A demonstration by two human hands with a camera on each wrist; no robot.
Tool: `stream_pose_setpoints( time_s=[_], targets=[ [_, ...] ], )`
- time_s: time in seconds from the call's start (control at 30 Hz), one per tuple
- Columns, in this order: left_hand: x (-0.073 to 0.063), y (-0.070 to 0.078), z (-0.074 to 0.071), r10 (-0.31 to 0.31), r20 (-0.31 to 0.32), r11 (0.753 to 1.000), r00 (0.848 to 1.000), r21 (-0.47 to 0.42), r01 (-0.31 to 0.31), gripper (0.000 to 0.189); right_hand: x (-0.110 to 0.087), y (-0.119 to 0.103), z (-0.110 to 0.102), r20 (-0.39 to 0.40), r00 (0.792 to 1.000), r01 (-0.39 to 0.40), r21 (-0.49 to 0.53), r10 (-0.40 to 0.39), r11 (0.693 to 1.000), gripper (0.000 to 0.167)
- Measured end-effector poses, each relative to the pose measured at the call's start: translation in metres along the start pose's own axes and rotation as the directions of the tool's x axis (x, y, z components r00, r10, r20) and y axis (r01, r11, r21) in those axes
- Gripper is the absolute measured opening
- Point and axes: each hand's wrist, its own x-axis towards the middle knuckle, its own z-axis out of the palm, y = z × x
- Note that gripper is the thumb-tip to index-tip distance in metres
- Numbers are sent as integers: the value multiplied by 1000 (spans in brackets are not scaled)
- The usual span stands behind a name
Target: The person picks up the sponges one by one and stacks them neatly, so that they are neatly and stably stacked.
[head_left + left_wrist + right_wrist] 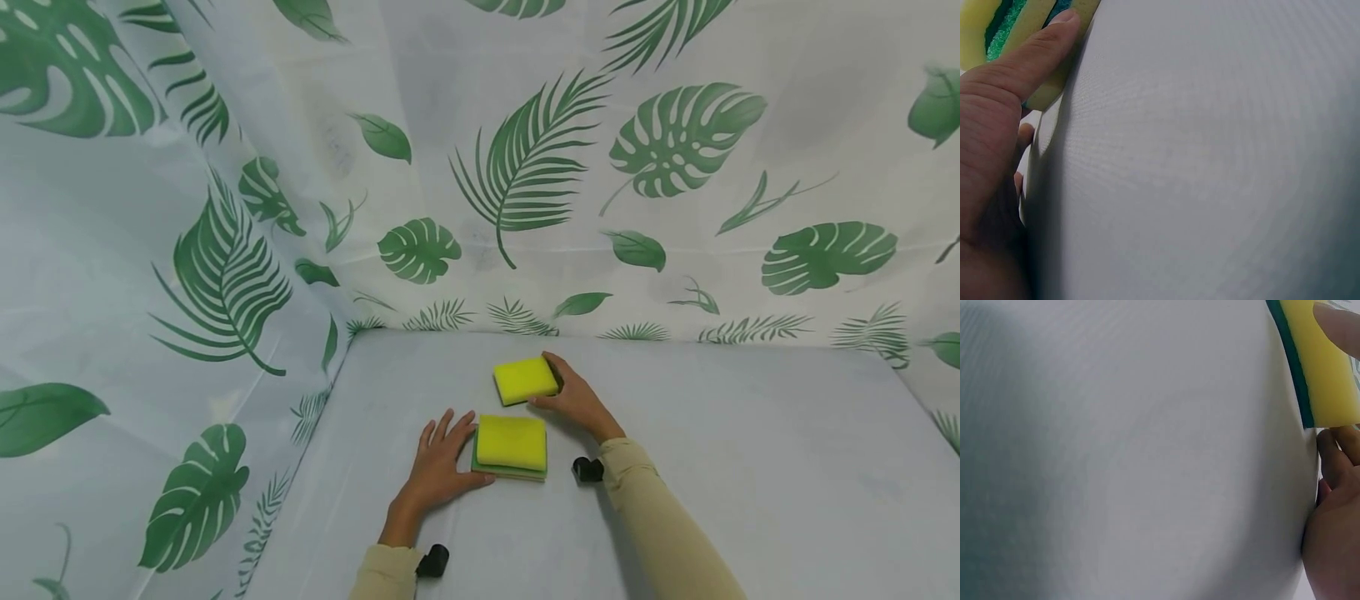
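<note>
A stack of sponges [512, 442], yellow on top with green scouring layers showing below, lies on the table before me. My left hand [438, 462] rests at its left side, fingers spread and fairly straight, the thumb [1041, 53] against the stack's near side. Farther back is a single yellow sponge [525, 381], its dark green layer underneath against the tabletop. My right hand [581, 404] grips this sponge at its right end, thumb on the near edge and a finger at the far corner. In the right wrist view the sponge [1329, 375] shows its yellow side, partly covered by the thumb.
The pale cloth-covered table [750, 467] reaches back to a white curtain [555, 275] printed with green leaves, which also hangs along the left side. Small black devices are strapped at both wrists, the left one [432, 562] and the right one [587, 470].
</note>
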Motion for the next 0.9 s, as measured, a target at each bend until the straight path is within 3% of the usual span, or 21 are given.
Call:
stream_pose_setpoints(
  time_s=[0.5, 0.9],
  targets=[
    [0, 0, -1, 2, -6, 1000, 1000, -21, -2, 92, 1, -1, 1, -18, 1000, 24, -5, -24, 1000, 96],
    [-1, 2, -1, 7, -16, 1000, 1000, -30, -7, 91, -4, -2, 1, -55, 998, 17, 51, -14, 999, 89]
  ],
)
